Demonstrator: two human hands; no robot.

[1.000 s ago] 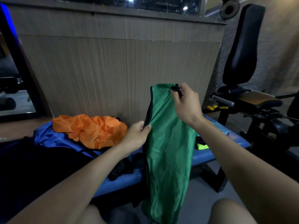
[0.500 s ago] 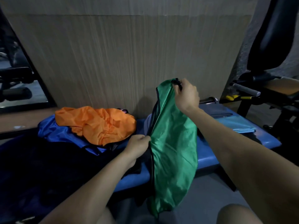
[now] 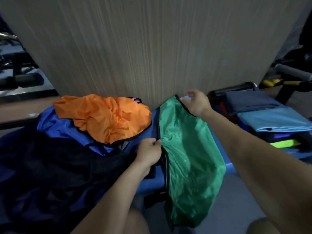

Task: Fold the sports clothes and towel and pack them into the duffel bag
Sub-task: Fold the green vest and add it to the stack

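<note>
Draped over the blue padded bench (image 3: 228, 168) at six o'clock, the thin, slippery green mesh garment (image 3: 189, 149) looks limp, its black-trimmed edge the surest hold, pinched by the left hand (image 3: 149, 153) while the right hand (image 3: 196, 103) hovers loosely spread at twelve.

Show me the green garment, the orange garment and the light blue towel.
Green garment (image 3: 185, 141): head view, middle of fabric.
Orange garment (image 3: 108, 117): head view, crumpled centre.
Light blue towel (image 3: 273, 120): head view, top face.

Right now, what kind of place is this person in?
Probably a gym. A padded blue bench holds sports clothes, exercise machine parts with a foam-covered bar stand at the right, and a mirror at the left seems to reflect more equipment.
</note>
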